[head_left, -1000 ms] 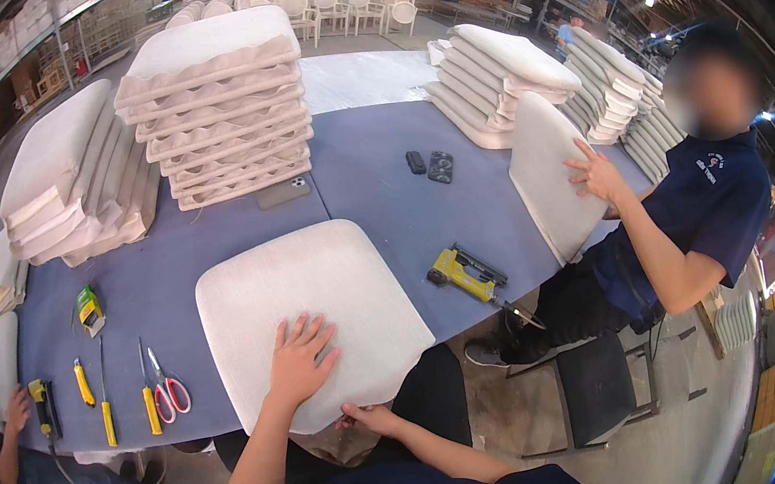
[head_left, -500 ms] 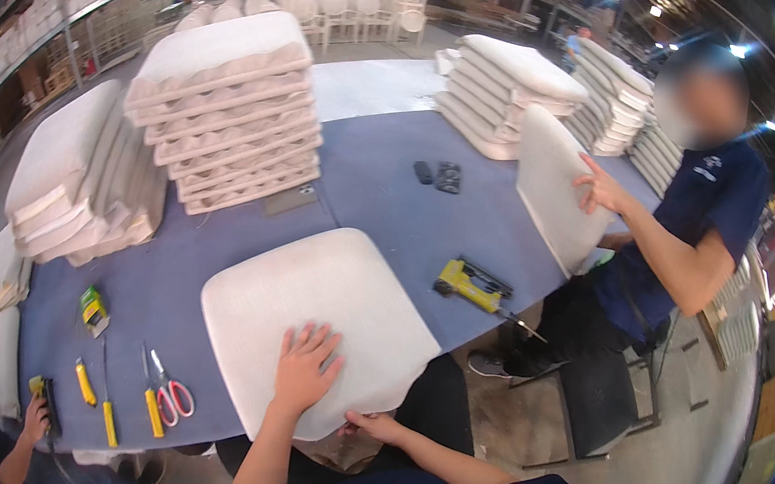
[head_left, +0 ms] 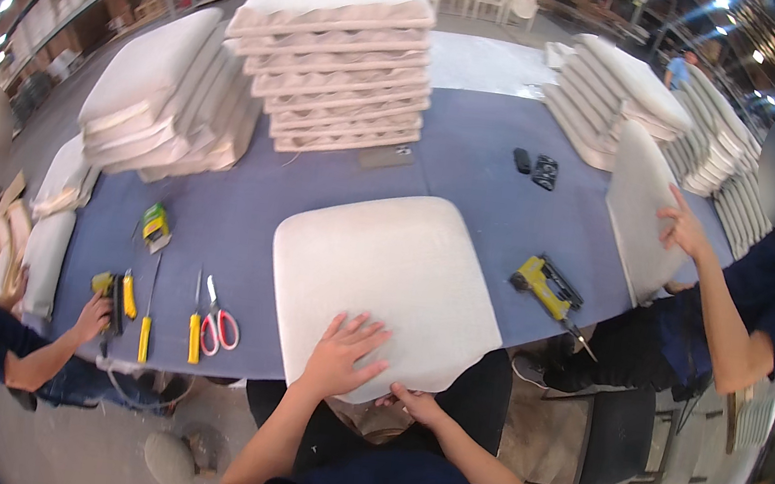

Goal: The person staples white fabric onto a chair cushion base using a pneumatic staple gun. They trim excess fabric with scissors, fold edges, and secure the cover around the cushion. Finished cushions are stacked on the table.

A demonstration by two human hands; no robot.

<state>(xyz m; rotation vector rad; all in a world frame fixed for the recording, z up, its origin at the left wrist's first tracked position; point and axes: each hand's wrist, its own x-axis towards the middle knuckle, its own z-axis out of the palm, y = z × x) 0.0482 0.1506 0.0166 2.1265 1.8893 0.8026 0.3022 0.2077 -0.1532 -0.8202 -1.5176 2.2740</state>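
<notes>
White, rounded-square fabric pad [head_left: 388, 276] over blue tabletop's [head_left: 480, 157] near edge — beneath flat, released left grip [head_left: 341, 358], pinched by right grip [head_left: 415, 406].

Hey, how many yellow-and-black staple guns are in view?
2. One staple gun lies on the blue table, right of the pale seat pad; the other staple gun is at the table's left end, a co-worker's hand on it. Others may be hidden.

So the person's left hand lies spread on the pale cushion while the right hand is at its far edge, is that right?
Not quite: the right hand is at the near edge, toward the person's body, as the head view shows. The left hand does lie spread on the pale cushion.
</notes>
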